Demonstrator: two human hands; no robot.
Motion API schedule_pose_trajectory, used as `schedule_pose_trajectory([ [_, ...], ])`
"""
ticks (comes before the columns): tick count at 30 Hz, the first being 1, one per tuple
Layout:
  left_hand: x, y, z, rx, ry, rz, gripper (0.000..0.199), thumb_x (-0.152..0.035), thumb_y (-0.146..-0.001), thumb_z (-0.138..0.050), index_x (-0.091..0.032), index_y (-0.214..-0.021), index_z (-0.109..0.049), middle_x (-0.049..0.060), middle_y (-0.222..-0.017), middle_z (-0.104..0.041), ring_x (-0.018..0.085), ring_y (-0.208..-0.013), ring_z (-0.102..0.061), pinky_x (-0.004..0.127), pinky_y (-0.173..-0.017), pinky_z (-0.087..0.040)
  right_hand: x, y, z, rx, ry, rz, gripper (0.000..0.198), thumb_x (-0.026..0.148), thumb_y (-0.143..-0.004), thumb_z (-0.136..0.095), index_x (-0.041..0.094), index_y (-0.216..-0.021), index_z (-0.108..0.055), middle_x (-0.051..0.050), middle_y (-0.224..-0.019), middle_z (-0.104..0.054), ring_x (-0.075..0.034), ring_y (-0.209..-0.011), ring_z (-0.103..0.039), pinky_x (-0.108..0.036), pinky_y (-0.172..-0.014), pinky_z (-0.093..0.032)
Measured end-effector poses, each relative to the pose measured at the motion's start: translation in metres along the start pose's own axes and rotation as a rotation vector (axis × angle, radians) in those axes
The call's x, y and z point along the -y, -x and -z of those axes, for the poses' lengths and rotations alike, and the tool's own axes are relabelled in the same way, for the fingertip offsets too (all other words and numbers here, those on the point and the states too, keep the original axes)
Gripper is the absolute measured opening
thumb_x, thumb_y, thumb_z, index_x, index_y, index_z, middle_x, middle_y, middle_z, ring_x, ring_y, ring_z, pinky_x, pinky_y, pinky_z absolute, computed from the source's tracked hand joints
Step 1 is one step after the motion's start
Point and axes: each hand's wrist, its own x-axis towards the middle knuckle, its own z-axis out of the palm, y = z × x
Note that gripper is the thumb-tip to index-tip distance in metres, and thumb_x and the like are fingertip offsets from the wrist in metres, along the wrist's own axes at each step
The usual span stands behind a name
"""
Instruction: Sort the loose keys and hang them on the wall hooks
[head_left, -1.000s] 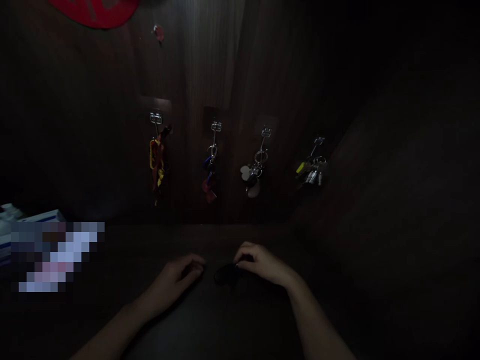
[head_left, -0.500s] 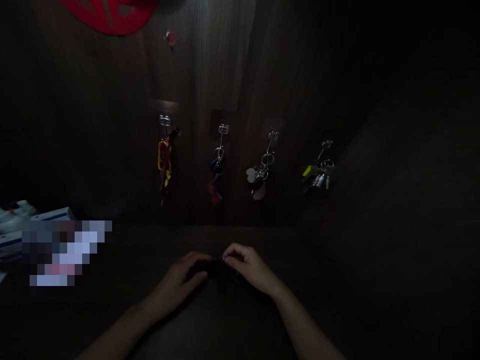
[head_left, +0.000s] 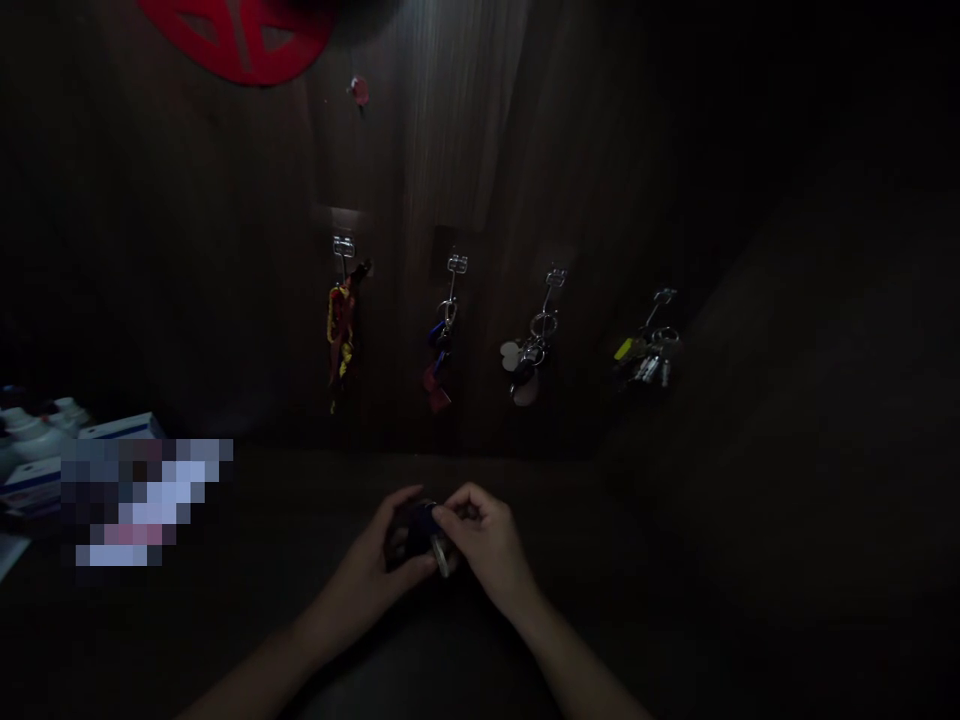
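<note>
Key bunch (head_left: 422, 527), between left hand (head_left: 369, 562) and right hand (head_left: 489, 545), held by both

The held key (head_left: 441, 557) looks metallic; wall hooks (head_left: 457, 264) gleam like polished metal against smooth, wood-grained panelling (head_left: 442, 150).

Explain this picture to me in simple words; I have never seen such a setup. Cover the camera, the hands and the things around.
There is no machine here: a person works bare-handed, and a camera on their head looks forward and down. The left hand cups a dark object with a silvery, key-like piece; the right hand pinches its top. It is too dark to tell more. Below is a dark surface; at far left are white bottles and a box. Ahead, four hooks hold hanging bunches.
</note>
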Motion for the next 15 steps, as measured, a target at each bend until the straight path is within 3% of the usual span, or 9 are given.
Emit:
schedule_pose_trajectory([
  [5, 0.0011, -0.0011, -0.0009, 0.057, 0.131, 0.02, 0.059, -0.034, -0.076, -0.063, -0.025, -0.127, -0.036, 0.006, -0.115, -0.062, 0.024, -0.111, -0.056, 0.038, -0.094, -0.042, 0.0008, 0.0006, -0.0055, 0.006, -0.027, -0.044, 0.036, 0.048, -0.064, -0.07, 0.017, -0.064, -0.052, 0.006, -0.048, -0.055, -0.008, -0.038, -0.051, -0.017, -0.032, -0.04],
  [11, -0.0009, -0.0041, -0.0001, -0.04, 0.08, 0.112, 0.043, -0.032, -0.072, -0.065, -0.023, -0.111, -0.051, 0.003, -0.099, -0.066, 0.022, -0.097, -0.06, 0.033, -0.084, -0.046, -0.0014, 0.0003, -0.0056, 0.024, 0.021, -0.061, 0.038, 0.051, -0.065, -0.068, 0.017, -0.066, -0.054, 0.003, -0.052, -0.059, -0.009, -0.037, -0.052, -0.016, -0.031, -0.035],
  [15, -0.0028, -0.0053, 0.0051, 0.015, 0.344, 0.217, 0.035, -0.034, -0.078, -0.059, -0.024, -0.111, -0.054, 0.004, -0.106, -0.066, 0.019, -0.088, -0.064, 0.031, -0.077, -0.048, -0.0002, -0.002, 0.0024, 0.001, 0.066, 0.018, 0.031, 0.048, -0.073, -0.062, 0.019, -0.07, -0.052, 0.003, -0.056, -0.058, -0.01, -0.044, -0.056, -0.016, -0.034, -0.033],
])
